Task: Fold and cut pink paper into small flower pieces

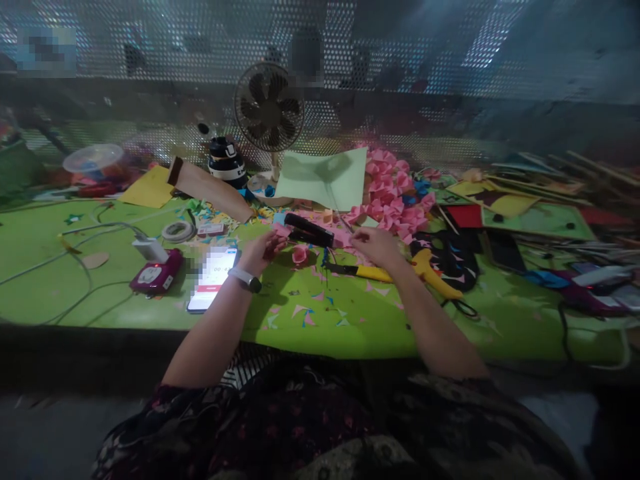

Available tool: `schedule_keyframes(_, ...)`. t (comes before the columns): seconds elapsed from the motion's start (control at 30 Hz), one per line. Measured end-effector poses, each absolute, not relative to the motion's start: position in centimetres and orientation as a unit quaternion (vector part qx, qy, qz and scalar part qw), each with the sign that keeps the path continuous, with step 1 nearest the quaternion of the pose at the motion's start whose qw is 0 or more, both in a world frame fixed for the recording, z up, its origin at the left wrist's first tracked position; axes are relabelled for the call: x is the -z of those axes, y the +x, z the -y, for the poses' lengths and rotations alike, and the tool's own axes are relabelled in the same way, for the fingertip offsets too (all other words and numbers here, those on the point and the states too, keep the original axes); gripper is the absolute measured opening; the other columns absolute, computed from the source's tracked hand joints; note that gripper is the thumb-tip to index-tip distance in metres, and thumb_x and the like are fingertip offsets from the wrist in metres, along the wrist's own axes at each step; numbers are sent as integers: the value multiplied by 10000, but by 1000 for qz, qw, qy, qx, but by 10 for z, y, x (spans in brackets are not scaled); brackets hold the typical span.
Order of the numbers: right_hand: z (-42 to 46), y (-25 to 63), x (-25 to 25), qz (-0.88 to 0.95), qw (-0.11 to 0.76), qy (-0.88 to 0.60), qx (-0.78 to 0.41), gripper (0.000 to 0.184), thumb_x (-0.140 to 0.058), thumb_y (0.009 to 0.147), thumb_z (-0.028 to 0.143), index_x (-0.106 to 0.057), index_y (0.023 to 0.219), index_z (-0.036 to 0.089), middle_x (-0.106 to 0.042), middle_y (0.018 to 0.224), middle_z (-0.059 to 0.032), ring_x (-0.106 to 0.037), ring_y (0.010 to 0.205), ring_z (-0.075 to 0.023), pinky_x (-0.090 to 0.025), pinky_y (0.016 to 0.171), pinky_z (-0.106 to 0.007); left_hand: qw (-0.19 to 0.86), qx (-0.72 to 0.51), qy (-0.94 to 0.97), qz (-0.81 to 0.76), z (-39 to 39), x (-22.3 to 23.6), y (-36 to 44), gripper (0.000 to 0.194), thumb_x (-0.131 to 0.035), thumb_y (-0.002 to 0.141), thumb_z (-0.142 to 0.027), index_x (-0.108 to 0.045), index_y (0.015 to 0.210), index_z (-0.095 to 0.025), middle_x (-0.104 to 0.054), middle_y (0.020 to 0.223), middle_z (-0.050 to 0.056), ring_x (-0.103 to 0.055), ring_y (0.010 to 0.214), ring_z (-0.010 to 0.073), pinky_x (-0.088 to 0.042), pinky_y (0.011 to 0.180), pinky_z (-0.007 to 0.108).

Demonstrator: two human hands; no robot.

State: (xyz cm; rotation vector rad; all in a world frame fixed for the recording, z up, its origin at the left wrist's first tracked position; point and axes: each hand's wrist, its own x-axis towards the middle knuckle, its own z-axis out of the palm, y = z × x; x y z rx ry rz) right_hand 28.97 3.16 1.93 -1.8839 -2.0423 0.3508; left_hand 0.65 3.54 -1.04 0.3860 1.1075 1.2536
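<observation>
My left hand (269, 248), with a band on its wrist, is closed, and a small piece of pink paper (281, 229) shows at its fingertips. Across from it, my right hand (376, 245) pinches the lower end of a thin stick or wire (342, 217) that slants up to the left. Between the hands lies a black stapler (311, 231). A folded pink paper flower (300, 255) sits just below the stapler. Under my right wrist is a yellow tool with a black tip (385, 273). Many pink folded paper flowers (387, 183) are heaped behind my right hand.
A lit phone (214, 280) lies by my left forearm, near a purple box with a plugged-in adapter (157, 272) and trailing cables. A tape roll (179, 231), pale green sheet (323, 179), dark bottle (227, 163) and fan (270, 107) stand or lie farther back. Paper scraps litter the green table (300, 340).
</observation>
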Motion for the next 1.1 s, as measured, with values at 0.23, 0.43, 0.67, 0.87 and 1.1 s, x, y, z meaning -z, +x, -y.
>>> schedule_keyframes(0.23, -33, 268, -4, 800, 92, -582, -111, 152, -645, 847, 298, -717, 917, 184, -738, 983, -83, -640, 840, -204, -386, 650, -279, 639, -529, 284, -480, -20, 0, 17, 139, -758, 772, -222, -706, 729, -101, -657, 554, 27, -537, 404, 44, -297, 343, 122)
schedule_keyframes(0.43, -27, 266, -10, 797, 189, -561, -118, 100, -637, 836, 211, -715, 893, 188, -732, 1020, -74, -651, 876, -197, -426, 703, -277, 598, -518, 418, -446, -4, 0, 36, 302, -856, 680, -361, -717, 823, -134, -723, 691, 45, -651, 558, 103, -460, 501, 173)
schedule_keyframes(0.67, -1, 241, -11, 836, 265, -475, -70, 192, -533, 932, 229, -712, 995, 198, -752, 1004, -87, -676, 926, -229, -462, 803, -323, 611, -487, 481, -398, 8, -2, 52, 402, -886, 646, -304, -719, 980, -154, -765, 890, 64, -706, 741, 142, -539, 644, 229)
schedule_keyframes(0.87, 0, 239, -5, 845, 284, -452, -45, 238, -486, 970, 259, -709, 1020, 192, -745, 1019, -107, -676, 966, -236, -473, 862, -338, 601, -488, 496, -395, 6, 2, 52, 221, -803, 691, -189, -731, 892, -135, -758, 788, 60, -702, 705, 148, -557, 698, 267)
schedule_keyframes(1.1, -9, 245, -5, 827, 317, -455, -90, 274, -516, 939, 254, -713, 1115, 177, -738, 1056, -104, -675, 916, -225, -511, 839, -340, 548, -502, 513, -429, -1, 7, 45, 208, -734, 734, -207, -767, 928, -140, -751, 785, 41, -663, 654, 117, -531, 643, 231)
